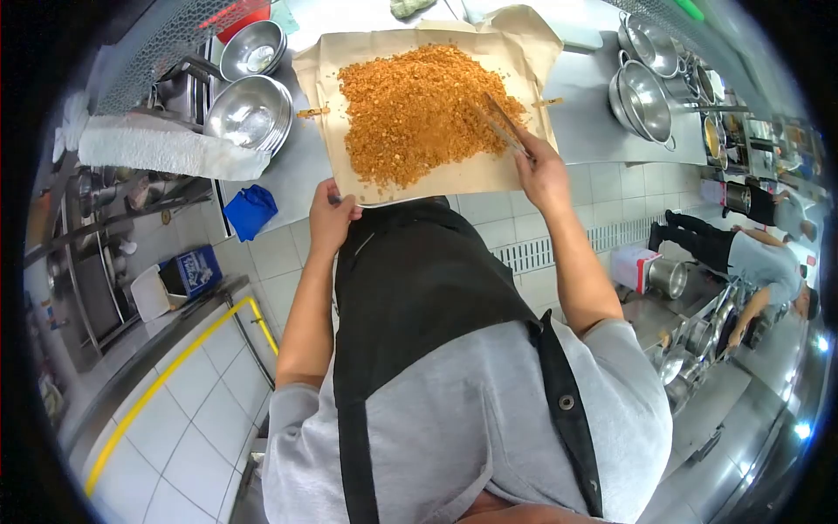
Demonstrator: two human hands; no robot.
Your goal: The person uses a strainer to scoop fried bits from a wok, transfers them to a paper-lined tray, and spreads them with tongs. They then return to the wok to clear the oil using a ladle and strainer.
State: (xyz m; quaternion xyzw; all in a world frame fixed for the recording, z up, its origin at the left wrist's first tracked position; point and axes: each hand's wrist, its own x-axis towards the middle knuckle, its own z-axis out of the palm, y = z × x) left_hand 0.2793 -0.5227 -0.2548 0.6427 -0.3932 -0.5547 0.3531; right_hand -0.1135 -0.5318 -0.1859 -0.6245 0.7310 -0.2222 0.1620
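Note:
A wide bed of orange-brown crumbs or fried bits [410,113] lies spread over brown paper [480,182] on the metal counter. My right hand [543,175] is closed around metal tongs [502,124], whose tips reach into the crumbs near the right side. At the front left corner of the paper, my left hand [332,217] is closed, its fingers curled at the paper's edge. What lies under the paper is mostly hidden. Small clips [312,113] sit at the left and right sides of the sheet.
Stacked steel bowls [251,113] stand left of the paper, beside a white towel [170,150]. A blue cloth or bag [250,211] hangs at the counter's edge. Steel colanders [644,100] stand to the right. Other people [759,262] work farther right, near pots.

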